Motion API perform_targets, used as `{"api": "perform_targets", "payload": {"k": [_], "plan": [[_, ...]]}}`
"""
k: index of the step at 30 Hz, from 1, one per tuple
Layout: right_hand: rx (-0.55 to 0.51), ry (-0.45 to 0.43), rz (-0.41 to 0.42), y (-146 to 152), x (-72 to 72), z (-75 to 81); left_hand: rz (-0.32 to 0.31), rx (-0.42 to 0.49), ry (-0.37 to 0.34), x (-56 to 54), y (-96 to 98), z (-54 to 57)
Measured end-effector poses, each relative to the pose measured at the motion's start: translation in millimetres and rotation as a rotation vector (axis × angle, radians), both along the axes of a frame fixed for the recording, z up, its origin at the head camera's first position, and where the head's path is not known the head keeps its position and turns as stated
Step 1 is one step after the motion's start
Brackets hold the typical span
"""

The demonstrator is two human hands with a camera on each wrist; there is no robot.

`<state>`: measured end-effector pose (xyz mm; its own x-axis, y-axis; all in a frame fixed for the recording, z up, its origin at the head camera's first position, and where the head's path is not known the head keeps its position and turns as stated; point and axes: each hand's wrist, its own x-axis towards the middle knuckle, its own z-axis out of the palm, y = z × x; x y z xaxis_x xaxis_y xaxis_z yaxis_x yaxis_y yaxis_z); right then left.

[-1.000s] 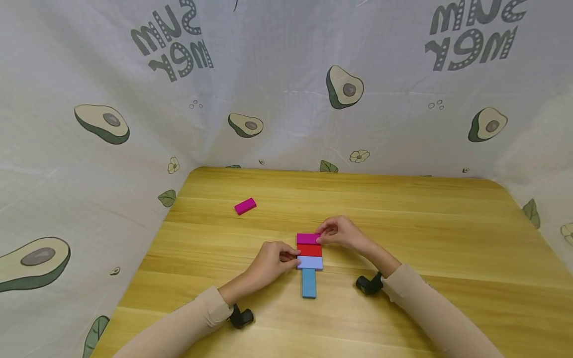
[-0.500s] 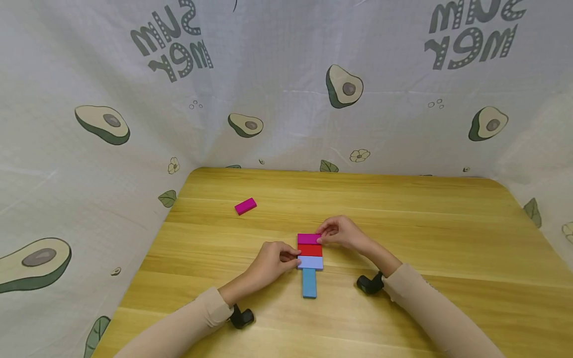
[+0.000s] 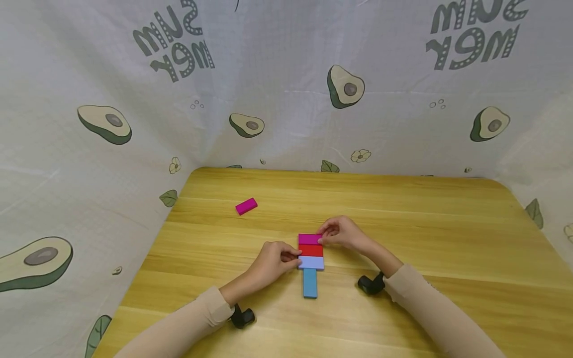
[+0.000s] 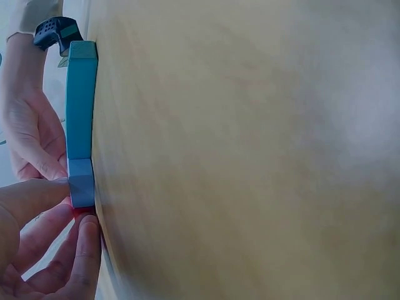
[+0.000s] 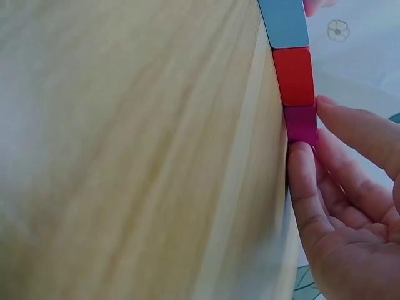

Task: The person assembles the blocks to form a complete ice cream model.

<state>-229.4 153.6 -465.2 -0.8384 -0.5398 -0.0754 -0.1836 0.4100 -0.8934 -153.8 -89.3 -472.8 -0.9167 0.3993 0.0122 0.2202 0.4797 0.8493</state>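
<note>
Flat coloured blocks lie in a touching column on the table. At its far end is a magenta block (image 3: pixel 309 239), then a red block (image 3: pixel 311 250), a lavender block (image 3: pixel 311 262) and a blue block (image 3: pixel 310 283) set lengthwise. My left hand (image 3: pixel 273 261) holds the column's left side, thumb on the lavender block and a finger at the red block's end. From the right, my right hand (image 3: pixel 342 232) pinches the magenta block's end; the right wrist view shows thumb (image 5: pixel 350 125) and forefinger (image 5: pixel 303 169) on either side of it.
A second magenta block (image 3: pixel 246 206) lies alone toward the back left of the wooden table (image 3: pixel 403 209). White cloth (image 3: pixel 286 114) printed with avocados hangs behind the table and along its sides. A black camera (image 3: pixel 242 316) hangs beneath each wrist.
</note>
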Motion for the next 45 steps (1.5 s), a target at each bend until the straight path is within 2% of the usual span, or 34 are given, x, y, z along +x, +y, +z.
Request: {"api": "perform_targets", "payload": {"k": [13,23,32,45], "plan": [[-0.003,0.025,0.003,3.5,-0.8,-1.7,-0.002,0.004,-0.006,-0.1,-0.2,0.6],[0.010,0.151,-0.034,4.8,9.0,-1.6,-0.007,-0.003,-0.010,0.2,-0.5,0.4],[0.053,0.238,-0.004,4.9,16.3,0.1,-0.008,-0.003,-0.006,0.3,-0.9,1.8],[0.040,0.240,0.019,3.5,21.2,-4.7,-0.012,0.001,-0.002,0.4,-0.5,2.4]]}}
